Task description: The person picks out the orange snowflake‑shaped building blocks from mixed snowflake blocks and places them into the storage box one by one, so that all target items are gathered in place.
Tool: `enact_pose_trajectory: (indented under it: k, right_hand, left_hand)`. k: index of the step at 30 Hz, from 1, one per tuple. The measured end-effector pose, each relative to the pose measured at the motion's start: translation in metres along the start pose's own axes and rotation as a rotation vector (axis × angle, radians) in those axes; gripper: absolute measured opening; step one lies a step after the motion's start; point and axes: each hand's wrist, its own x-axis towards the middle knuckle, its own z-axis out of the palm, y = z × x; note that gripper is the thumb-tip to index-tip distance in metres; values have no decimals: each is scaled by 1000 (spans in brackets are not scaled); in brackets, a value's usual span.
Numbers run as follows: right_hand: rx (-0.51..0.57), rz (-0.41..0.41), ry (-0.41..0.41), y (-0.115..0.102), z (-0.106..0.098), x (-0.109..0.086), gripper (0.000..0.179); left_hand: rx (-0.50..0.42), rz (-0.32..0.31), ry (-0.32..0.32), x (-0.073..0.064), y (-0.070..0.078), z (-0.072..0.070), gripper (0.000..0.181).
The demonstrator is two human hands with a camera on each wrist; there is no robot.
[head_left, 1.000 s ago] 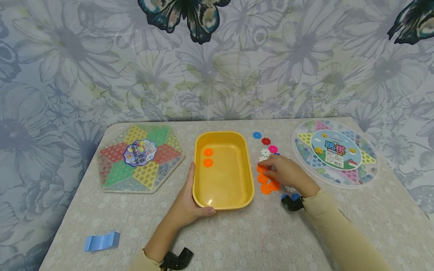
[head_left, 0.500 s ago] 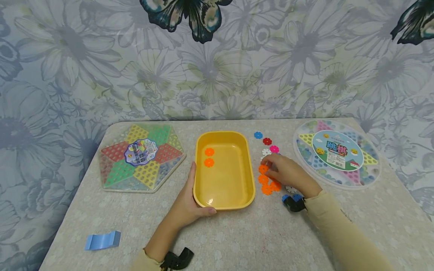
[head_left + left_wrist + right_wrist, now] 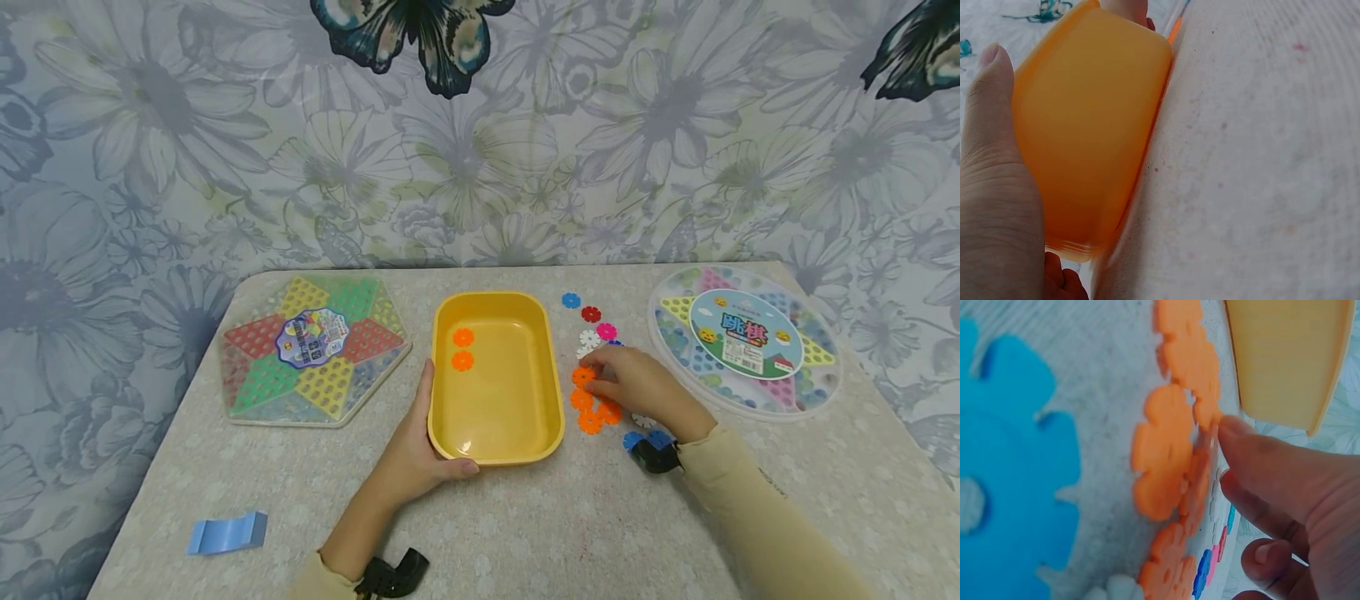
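Note:
My left hand (image 3: 415, 458) grips the yellow plastic tray (image 3: 498, 450) at its near left corner, thumb along the near rim and fingers along the left side. In the left wrist view, the thumb (image 3: 997, 137) lies against the tray's outer wall (image 3: 1091, 125). Two orange snowflake discs (image 3: 462, 337) lie inside the tray, toward its far left. To the right of the tray, my right hand (image 3: 637, 383) pinches an orange snowflake disc (image 3: 583, 377) between thumb and index finger. Several more orange discs (image 3: 1163, 453) lie just beside it, some overlapping.
Blue (image 3: 571, 300), red (image 3: 591, 314), pink (image 3: 607, 332) and white (image 3: 589, 338) discs lie beyond the right hand. Blue discs (image 3: 633, 441) lie under its wrist. A hexagonal game box (image 3: 247, 379) stands left, a round one (image 3: 678, 379) right. A light blue plastic piece (image 3: 227, 534) lies front left.
The right hand's fingertips have shifted very slightly at the orange discs. The left hand and the tray hold still; the view has moved a little.

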Motion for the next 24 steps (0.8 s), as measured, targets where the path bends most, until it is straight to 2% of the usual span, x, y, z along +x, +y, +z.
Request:
enact_pose_trajectory:
  k: [6,12,18,24]
  right_hand:
    - [-25,-4,-4,0,-1,-1,38]
    - [-16,0,4,-1,-5,0,36]
    - [-7,-65,139,-8,-18,5,34]
    - [-14,-129,240,-35,-34,14,37]
  left_hand:
    - [-11,-7,0,0,0,0,143]
    - [-6,-3,-2,1,0,0,142]
    - [-10,-5,-2,1,-1,0,142]
    - [2,-13,4,0,1,0,142]
